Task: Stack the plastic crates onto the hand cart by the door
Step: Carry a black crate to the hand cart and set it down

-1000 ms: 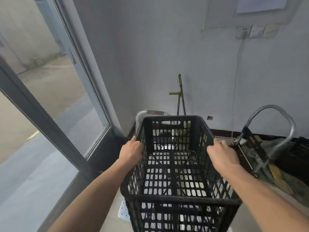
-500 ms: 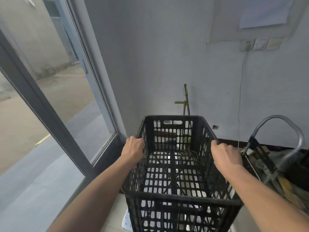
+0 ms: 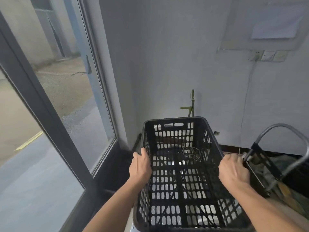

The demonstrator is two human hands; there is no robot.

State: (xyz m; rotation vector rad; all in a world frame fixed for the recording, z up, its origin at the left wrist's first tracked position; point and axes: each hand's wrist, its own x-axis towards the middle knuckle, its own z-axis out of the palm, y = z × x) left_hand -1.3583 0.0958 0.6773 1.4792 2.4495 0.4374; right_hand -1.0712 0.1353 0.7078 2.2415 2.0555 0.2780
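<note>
A black slatted plastic crate [image 3: 177, 180] fills the lower middle of the head view, its open top towards me. My left hand [image 3: 140, 166] grips the crate's left rim and my right hand [image 3: 233, 169] grips its right rim. A tangle of thin string lies inside near the far end. Through the holes in the crate's bottom I see a pale perforated surface; I cannot tell whether the crate rests on it. The hand cart's curved grey metal handle [image 3: 274, 129] rises just right of the crate.
A glass door with a dark frame [image 3: 50, 118] runs along the left. A grey wall [image 3: 167, 56] stands straight ahead, with a green-handled tool [image 3: 191, 106] leaning in the corner. Wall sockets [image 3: 267, 55] and a hanging cable are at the upper right. Dark clutter lies at the right.
The crate has come down and towards me, so I see more of its inside bottom. Both hands keep their grip on the side rims. My view has tilted up slightly.
</note>
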